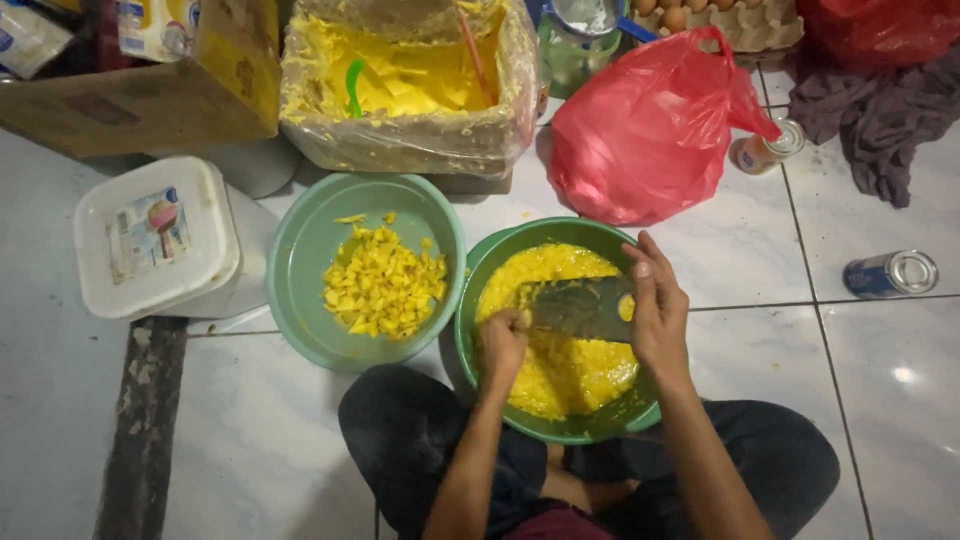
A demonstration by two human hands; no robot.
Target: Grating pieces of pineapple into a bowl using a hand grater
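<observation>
A green bowl [600, 428] full of finely grated yellow food rests in my lap on the tiled floor. Across it lies a flat dark metal grater [575, 305]. My right hand [655, 305] grips the grater's right end. My left hand [503, 340] is closed on a small yellow piece [523, 318] pressed against the grater's left end. To the left, a second green bowl [300, 250] holds yellow chunks [383, 285].
A white lidded tub [155, 238] stands at left. Behind are a plastic-lined box of yellow paste [400, 80], a cardboard box [130, 100], a red plastic bag [650, 130], an egg tray [740, 20], two tins [890, 273] [765, 148] and a grey cloth [880, 115].
</observation>
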